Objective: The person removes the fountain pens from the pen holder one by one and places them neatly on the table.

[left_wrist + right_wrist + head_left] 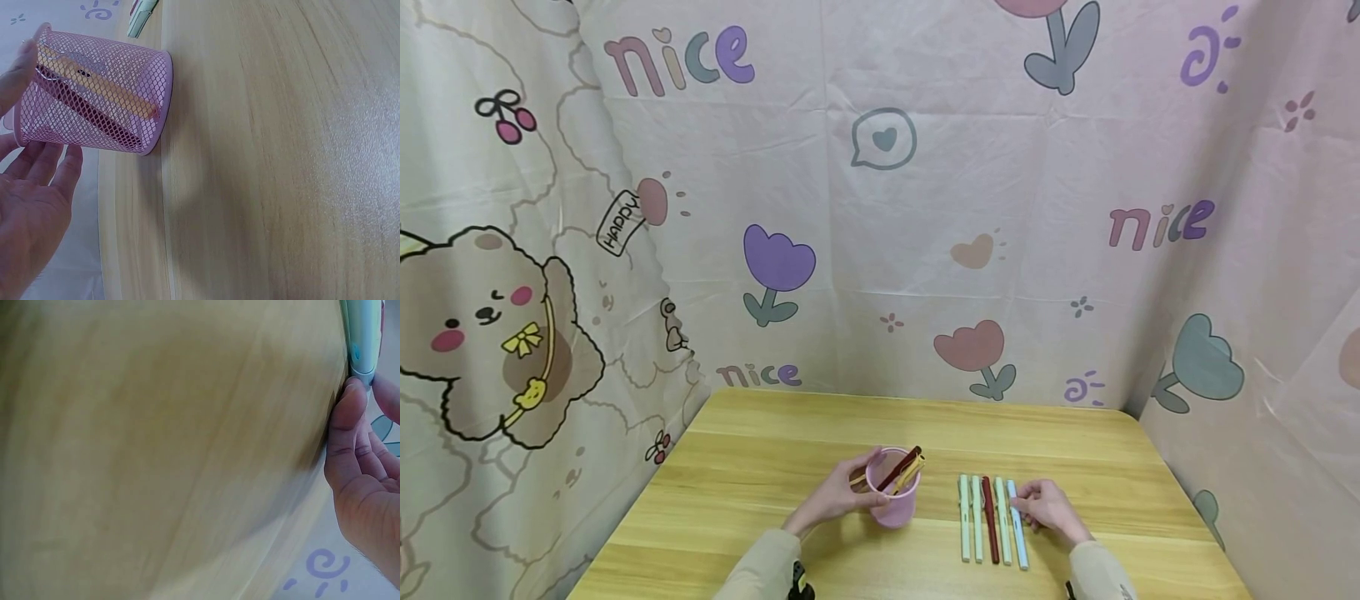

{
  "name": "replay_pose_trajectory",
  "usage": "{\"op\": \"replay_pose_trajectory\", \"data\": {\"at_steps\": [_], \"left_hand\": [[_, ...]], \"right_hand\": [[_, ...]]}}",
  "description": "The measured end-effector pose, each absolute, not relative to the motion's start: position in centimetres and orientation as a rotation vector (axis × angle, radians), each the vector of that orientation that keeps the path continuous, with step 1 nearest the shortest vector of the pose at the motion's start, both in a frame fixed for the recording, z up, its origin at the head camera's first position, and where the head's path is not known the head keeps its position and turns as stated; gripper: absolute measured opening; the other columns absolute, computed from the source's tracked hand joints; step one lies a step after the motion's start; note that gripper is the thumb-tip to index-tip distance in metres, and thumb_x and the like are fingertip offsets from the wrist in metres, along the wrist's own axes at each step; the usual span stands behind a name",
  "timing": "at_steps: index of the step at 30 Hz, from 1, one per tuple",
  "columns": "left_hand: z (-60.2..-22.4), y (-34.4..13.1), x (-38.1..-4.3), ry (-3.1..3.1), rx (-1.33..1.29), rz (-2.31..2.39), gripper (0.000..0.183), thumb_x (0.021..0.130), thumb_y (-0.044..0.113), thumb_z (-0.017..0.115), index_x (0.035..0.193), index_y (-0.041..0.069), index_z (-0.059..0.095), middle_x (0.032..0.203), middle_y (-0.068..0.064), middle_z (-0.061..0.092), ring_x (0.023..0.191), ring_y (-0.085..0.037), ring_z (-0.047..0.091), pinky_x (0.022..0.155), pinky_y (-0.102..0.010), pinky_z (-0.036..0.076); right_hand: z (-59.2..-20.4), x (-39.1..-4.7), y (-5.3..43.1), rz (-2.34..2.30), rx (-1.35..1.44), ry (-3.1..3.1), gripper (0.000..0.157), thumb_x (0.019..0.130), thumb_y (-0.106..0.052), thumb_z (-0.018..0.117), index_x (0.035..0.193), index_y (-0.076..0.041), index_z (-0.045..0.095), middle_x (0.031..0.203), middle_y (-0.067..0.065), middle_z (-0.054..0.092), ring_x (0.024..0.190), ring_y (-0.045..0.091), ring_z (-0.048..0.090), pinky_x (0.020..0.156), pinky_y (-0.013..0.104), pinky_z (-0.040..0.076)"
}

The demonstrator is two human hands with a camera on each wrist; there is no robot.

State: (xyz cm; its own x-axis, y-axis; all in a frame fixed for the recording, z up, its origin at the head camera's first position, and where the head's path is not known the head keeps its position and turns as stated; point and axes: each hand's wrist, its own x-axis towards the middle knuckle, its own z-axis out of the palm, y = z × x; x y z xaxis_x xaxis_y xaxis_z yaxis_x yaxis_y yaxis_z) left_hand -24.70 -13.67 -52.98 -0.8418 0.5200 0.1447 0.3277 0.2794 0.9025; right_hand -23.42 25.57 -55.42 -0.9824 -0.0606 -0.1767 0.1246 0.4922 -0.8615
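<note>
My left hand (842,487) grips a pink mesh pen holder (892,512) near its rim, thumb on one side and fingers on the other. Inside the holder lean a dark red pen (897,471) and a yellow-orange pen (907,477); both show through the mesh in the left wrist view. On the table, right of the holder, pens lie side by side in a row. My right hand (1048,507) pinches the far end of the light blue pen (1020,537), the rightmost one. Beside it lie three light green pens (965,521) and a dark red pen (992,525).
The wood-grain table (760,433) reaches back to a printed cloth (880,250) hanging behind it. More printed cloth (512,208) hangs along the left side and the right side.
</note>
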Motion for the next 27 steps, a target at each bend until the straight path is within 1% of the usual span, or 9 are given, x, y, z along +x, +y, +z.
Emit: {"op": "replay_pose_trajectory", "data": {"at_steps": [19,27], "left_hand": [[-52.89,-13.65,-24.72,2.311,0.798,1.635,0.088,0.085,0.014,0.08,0.154,-0.008,0.028,0.157,-0.031,0.036,0.141,-0.05,0.042,0.117,-0.051,0.042],[-52.94,-13.6,-24.76,2.324,0.8,1.631,0.089,0.085,0.014,0.08,0.153,-0.008,0.029,0.156,-0.032,0.037,0.14,-0.051,0.044,0.116,-0.05,0.043]], "right_hand": [[-55.44,-23.39,25.55,-1.502,0.071,2.554,0.013,0.091,-0.003,0.067,0.096,0.008,0.061,0.071,0.005,0.061,0.061,0.014,0.055,0.05,0.022,0.053],[-55.48,-23.4,25.64,-1.512,0.035,2.543,0.014,0.092,-0.003,0.067,0.096,0.008,0.06,0.071,0.005,0.061,0.06,0.013,0.055,0.049,0.021,0.052]]}}
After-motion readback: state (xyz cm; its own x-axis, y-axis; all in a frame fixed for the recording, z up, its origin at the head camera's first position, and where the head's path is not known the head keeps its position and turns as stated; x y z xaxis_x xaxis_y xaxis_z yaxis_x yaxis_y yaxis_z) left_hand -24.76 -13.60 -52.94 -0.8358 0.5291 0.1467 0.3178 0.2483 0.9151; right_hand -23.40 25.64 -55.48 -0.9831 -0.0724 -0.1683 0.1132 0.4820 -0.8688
